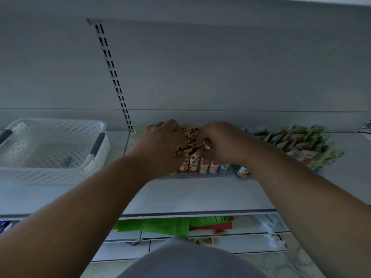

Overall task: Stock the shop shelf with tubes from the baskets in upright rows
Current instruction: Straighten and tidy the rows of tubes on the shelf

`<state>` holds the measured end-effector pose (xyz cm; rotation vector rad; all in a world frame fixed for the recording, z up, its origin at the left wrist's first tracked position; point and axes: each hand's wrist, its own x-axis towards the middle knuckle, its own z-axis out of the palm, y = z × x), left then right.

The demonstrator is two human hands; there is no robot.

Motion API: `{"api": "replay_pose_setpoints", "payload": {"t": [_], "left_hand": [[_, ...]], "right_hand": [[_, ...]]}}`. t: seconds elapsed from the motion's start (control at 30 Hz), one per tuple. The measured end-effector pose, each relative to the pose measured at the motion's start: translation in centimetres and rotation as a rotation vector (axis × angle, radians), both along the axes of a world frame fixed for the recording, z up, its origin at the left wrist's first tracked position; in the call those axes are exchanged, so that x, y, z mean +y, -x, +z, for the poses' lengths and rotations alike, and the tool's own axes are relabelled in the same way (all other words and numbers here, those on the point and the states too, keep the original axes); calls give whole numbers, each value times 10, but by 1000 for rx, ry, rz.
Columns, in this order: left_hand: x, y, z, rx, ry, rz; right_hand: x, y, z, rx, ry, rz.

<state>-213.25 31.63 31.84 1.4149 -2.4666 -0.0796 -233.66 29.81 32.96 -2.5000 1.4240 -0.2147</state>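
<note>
I am looking down at the shelf (pixel 200 195), and both hands are meeting at the centre of the frame over a row of spotted tan tubes (pixel 190 141). The left hand (pixel 160 145) is lying curled against the left side of that row, its fingers hidden behind the crimped tops, so I cannot tell how tightly they are closing. I judge it is bracing the row so the tubes are standing upright rather than toppling sideways. The right hand (pixel 218 141) is pressing in from the right with its fingers (pixel 206 143) bent nearly closed around something pale; whether that is one more tube I cannot tell. Below the hands, the tube bodies are standing behind a low wire rail (pixel 200 175) at the front of the row, which seems to be keeping their bases from sliding forward. At right of centre, a block of green tubes (pixel 301 143) is already standing in slanted rows. At left, the white basket (pixel 60 125) is sitting on the same shelf, looking nearly empty.
</note>
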Motion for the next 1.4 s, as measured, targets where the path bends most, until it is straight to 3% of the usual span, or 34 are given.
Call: {"api": "replay_pose_setpoints", "payload": {"t": [0.67,1.03,1.4], "left_hand": [[-7,2,-6,17,-38,32],[1,-26,-7,30,-33,51],[-2,-46,-13,-6,16,37]], "right_hand": [[-2,-6,-6,-21,-2,35],[8,-18,-8,-148,90,-3],[6,-63,-3,-37,84,-25]]}}
